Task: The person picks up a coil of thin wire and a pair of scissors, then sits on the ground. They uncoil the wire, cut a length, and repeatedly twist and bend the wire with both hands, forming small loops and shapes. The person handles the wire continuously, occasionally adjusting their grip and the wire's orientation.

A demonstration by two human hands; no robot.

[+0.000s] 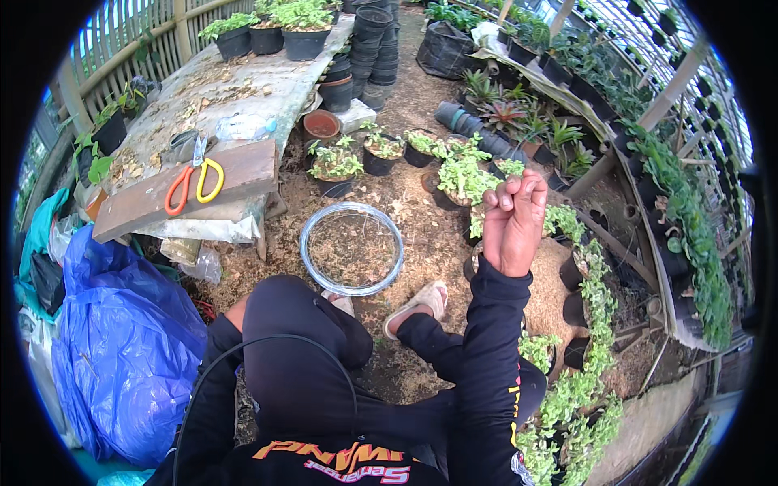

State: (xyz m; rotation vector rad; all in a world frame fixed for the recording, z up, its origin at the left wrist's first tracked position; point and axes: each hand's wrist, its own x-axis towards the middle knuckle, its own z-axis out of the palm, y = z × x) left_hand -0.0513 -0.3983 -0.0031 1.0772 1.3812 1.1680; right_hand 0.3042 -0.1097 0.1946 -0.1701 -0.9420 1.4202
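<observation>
My right hand (519,223) is raised at right of centre, above the potted plants (466,174). Its fingers are curled in with the tips together; whatever they may pinch is too small to make out. Only a bit of skin of my left hand (237,313) shows beside my left knee, and its fingers are hidden. On the ground ahead of my feet lies a round coil of pale bluish wire or thin tubing (305,251). Scissors (194,180) with one orange and one yellow handle rest on a wooden plank (243,172) at the table's near end.
A large blue plastic sheet or bag (121,340) is heaped at my left. The table (182,101) carries a clear bottle (245,127) and potted plants. Stacked black pots (373,49) stand beyond it. Leafy pots line my right side, beside a raised plant bed (632,235). A black cable (304,338) arcs across my lap.
</observation>
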